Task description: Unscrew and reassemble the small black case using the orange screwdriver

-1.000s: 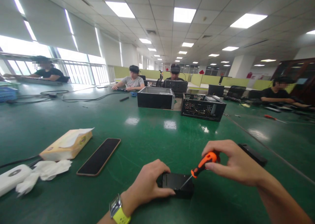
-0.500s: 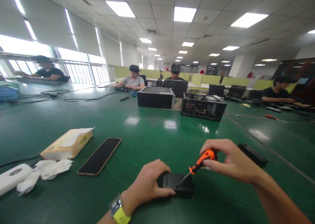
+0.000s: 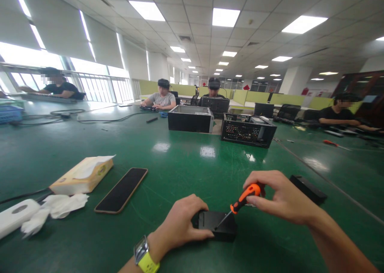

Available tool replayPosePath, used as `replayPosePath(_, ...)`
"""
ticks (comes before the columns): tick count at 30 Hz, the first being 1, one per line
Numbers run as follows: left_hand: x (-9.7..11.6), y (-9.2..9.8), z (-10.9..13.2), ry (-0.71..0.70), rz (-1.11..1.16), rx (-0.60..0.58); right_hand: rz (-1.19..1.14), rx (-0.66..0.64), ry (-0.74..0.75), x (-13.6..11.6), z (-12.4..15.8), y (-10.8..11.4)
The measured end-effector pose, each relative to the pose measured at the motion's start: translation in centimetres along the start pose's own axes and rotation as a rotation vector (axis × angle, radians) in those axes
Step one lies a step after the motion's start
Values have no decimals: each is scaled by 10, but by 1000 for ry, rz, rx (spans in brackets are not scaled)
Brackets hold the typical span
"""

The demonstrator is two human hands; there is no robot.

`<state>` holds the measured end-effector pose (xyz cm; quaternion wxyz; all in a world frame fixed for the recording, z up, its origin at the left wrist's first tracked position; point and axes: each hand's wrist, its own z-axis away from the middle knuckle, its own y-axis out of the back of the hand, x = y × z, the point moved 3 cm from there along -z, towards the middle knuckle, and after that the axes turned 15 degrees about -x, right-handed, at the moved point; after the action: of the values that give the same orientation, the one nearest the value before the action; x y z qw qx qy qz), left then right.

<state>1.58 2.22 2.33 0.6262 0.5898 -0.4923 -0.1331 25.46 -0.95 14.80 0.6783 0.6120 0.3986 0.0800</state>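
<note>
A small black box-shaped case lies on the green table in front of me. My left hand, with a watch on a yellow-green band at the wrist, grips the case's left end between thumb and fingers. An orange and black screwdriver is held by its handle in my right hand. It leans down to the left, its tip touching the top of the case near my left thumb. The fingers behind the handle are partly hidden. Right of that hand lies a black oblong part.
A phone, a tissue pack, crumpled tissues and a white device lie to the left. Two black computer cases stand further back. Another screwdriver lies at the far right. Several people sit around the table.
My right hand and the screwdriver handle have shifted very slightly. The tip stays at the same place on the case, and my left hand keeps its hold.
</note>
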Motion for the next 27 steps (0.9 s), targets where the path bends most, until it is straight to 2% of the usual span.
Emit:
replayPosePath(7, -1, 0, 0, -1, -15, 8, 165, 90, 46, -9, 3, -5)
replayPosePath(13, 0, 0, 0, 2, -7, 2, 24, -75, 151, -16, 9, -2)
replayPosePath(18, 0, 0, 1, 11, -5, 3, 187, 68, 35, -9, 8, -1)
replayPosePath(20, -1, -1, 0, 11, -3, 1, 161, 44, 59, -10, 7, -1)
replayPosePath(24, -2, -1, 0, 5, 1, 2, 27, -87, 130, -14, 8, -1)
replayPosePath(27, -2, -1, 1, 5, -2, 6, 123, -5, 34, -10, 8, 0)
